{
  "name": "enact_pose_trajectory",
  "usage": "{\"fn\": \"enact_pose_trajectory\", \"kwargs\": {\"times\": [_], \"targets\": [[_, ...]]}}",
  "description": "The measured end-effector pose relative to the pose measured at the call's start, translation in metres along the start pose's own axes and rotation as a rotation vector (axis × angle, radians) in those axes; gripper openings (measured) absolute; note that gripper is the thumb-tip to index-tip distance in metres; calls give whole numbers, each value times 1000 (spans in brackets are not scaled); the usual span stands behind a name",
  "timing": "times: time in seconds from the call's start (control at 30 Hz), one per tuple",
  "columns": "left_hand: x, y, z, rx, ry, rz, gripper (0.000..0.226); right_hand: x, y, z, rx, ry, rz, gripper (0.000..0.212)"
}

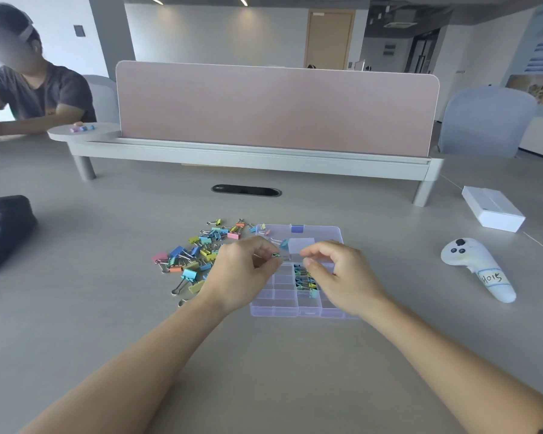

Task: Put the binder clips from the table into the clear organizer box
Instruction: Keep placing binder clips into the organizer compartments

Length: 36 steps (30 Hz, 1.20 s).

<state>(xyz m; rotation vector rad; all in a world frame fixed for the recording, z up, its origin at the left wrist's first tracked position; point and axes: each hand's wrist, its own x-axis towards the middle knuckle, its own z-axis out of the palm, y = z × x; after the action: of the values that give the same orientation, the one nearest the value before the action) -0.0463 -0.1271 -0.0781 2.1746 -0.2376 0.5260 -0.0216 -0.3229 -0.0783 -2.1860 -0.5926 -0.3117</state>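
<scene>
A pile of coloured binder clips (pixel 198 249) lies on the grey table, just left of the clear organizer box (pixel 282 305). The box lid (pixel 326 233) stands open at the back. Several small clips (pixel 304 278) fill a middle compartment of the box. My left hand (pixel 245 274) hovers over the box's left part and pinches a small green binder clip (pixel 276 255) at its fingertips. My right hand (pixel 342 274) is over the box's right part, fingers curled, thumb and forefinger close to the clip's wire handle; whether they touch it I cannot tell.
A white controller (pixel 477 264) with a label lies to the right, a white box (pixel 492 208) behind it. A black bag (pixel 3 230) sits at the left edge. A pink divider screen (pixel 276 108) stands across the table, and another person (pixel 35 89) sits at the far left.
</scene>
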Motion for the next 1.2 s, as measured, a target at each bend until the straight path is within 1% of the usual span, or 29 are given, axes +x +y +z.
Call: {"fn": "enact_pose_trajectory", "kwargs": {"times": [0.1,0.13,0.2,0.3,0.4,0.5,0.53,0.63,0.73,0.83,0.93,1.13,1.2], "targets": [[2,5,-1,-187,66,-119,9,12,-12,8,35,-25,40,11],[2,7,-2,-257,69,-172,9,15,-15,11,61,-4,56,8],[2,8,-2,-352,60,-248,11,20,-20,14,148,57,81,13],[1,6,0,-342,12,-256,11,22,-25,17,227,88,86,21],[0,5,4,-336,-19,-228,9,19,-30,21,293,117,71,17],[1,9,2,-429,-7,-246,9,18,-33,20,445,159,75,10],[1,10,0,-481,5,-263,9,17,-32,19,460,169,69,10],[2,11,-1,-595,47,-319,11,16,-27,19,408,116,66,16],[1,10,0,-611,41,-324,16,13,-25,20,401,58,75,21],[2,9,1,-569,21,-309,12,13,-24,20,377,70,53,24],[2,8,2,-516,23,-283,5,10,-24,21,329,68,58,22],[3,10,4,-530,23,-231,5,10,-23,24,271,111,58,21],[3,9,3,-497,-11,-194,6,9,-23,25,263,132,57,22]]}}
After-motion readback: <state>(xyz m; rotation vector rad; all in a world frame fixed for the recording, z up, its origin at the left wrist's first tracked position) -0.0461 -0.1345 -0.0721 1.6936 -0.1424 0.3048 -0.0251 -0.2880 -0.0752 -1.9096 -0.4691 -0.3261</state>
